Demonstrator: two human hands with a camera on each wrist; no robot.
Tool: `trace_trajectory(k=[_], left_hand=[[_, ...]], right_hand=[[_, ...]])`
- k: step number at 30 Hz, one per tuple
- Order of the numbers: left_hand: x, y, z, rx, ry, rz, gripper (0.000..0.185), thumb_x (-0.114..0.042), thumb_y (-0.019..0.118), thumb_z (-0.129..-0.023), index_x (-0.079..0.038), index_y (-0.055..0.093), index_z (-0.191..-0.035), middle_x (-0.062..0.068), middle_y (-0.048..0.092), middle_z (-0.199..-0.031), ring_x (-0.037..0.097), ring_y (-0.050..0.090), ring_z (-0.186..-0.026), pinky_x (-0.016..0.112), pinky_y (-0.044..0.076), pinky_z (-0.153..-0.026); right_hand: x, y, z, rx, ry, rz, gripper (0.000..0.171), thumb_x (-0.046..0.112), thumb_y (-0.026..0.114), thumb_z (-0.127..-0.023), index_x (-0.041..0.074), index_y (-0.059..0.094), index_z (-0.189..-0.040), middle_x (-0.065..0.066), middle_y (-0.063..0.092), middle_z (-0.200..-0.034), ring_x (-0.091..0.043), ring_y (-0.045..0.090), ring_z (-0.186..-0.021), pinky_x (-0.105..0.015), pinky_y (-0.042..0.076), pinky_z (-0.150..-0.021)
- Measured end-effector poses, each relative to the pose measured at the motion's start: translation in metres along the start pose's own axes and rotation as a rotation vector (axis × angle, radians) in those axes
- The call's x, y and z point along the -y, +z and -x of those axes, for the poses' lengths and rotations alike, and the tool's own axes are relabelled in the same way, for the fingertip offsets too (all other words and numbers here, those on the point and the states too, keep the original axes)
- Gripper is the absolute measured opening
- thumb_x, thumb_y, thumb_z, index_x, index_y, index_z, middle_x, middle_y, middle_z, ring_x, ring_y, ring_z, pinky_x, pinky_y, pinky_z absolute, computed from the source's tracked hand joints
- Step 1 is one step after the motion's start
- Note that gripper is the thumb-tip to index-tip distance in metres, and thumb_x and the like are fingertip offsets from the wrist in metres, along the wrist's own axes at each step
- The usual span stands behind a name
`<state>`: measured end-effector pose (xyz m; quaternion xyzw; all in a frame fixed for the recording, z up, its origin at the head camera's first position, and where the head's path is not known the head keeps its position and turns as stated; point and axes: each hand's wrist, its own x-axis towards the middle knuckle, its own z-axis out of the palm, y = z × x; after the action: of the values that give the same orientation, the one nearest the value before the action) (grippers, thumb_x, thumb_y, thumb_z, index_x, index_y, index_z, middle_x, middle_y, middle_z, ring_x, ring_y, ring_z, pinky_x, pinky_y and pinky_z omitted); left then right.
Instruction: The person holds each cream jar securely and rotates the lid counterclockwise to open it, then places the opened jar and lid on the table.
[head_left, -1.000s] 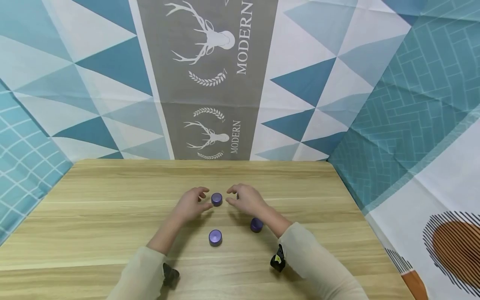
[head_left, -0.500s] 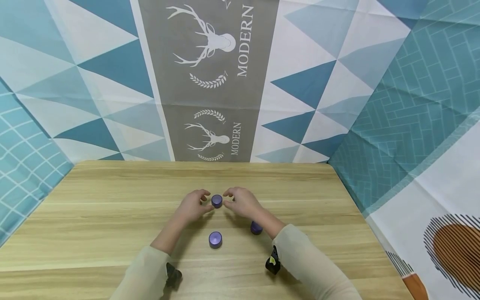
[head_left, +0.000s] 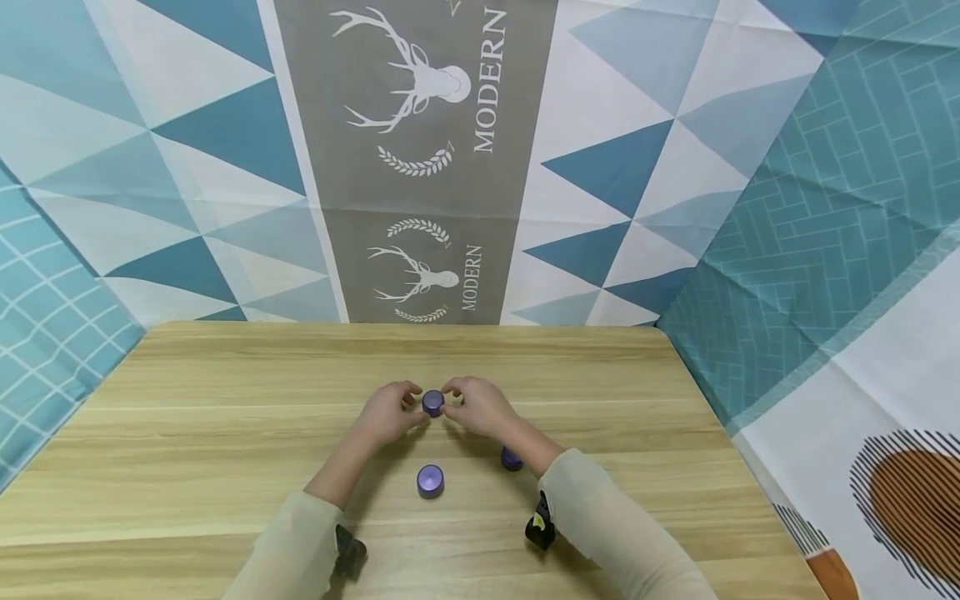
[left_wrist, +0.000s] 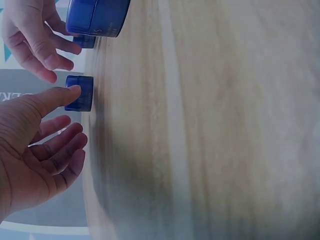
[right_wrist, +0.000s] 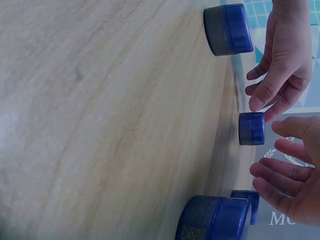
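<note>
Two hands: both sit at mid-table, one on each side of a single small purple round jar point(head_left: 432, 402).
Left hand point(head_left: 386, 411): thumb stretched out, its tip at the side wall of the small purple round jar; the left wrist view shows the thumb touching or all but touching it. The other fingers point(left_wrist: 60, 150) are loosely bent and away from the jar, holding nothing.
Right hand point(head_left: 480, 406): fingers bent loosely and spread, tips just beside the far jar on its right side; the right wrist view shows a gap between them and the jar. Nothing is held.
Far jar: upright on the light wooden table point(head_left: 187, 417), between the two hands, nearer the backdrop than the others; seen also at point(left_wrist: 80, 93) and point(right_wrist: 251, 128).
Second jar: a purple round jar with a flat lid point(head_left: 431, 480), standing free on the table nearer the person, between the forearms, well apart from both hands.
Third jar: a purple round jar point(head_left: 512, 457), partly hidden under the right wrist.
Fourth jar: the right wrist view shows one more small blue-purple jar point(right_wrist: 246, 200) beyond the third, under the right palm; hidden in the head view.
Sleeves: pale cream sleeves point(head_left: 600, 525) cover both forearms; a black strap device sits at each wrist.
Backdrop: a cloth of teal and white triangles with a grey panel bearing a white stag and the word MODERN point(head_left: 420, 275).
</note>
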<state>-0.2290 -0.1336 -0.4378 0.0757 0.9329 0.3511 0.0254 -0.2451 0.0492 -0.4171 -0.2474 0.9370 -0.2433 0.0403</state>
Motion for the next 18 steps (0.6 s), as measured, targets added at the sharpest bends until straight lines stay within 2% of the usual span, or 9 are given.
trace_trajectory(k=[18], left_hand=[[0.0036,0.0057,-0.0048,-0.01,0.01,0.017,0.044,-0.019,0.076,-0.075,0.002,0.062,-0.111,0.015,0.067,-0.096,0.026,0.064,-0.088,0.039,0.053,-0.078]], right_hand=[[-0.0003,0.0095,-0.0053,-0.003,0.02,0.015,0.034,0.025,0.068,-0.085,0.01,0.064,-0.114,-0.009,0.069,-0.103,-0.019,0.065,-0.09,-0.027,0.051,-0.074]])
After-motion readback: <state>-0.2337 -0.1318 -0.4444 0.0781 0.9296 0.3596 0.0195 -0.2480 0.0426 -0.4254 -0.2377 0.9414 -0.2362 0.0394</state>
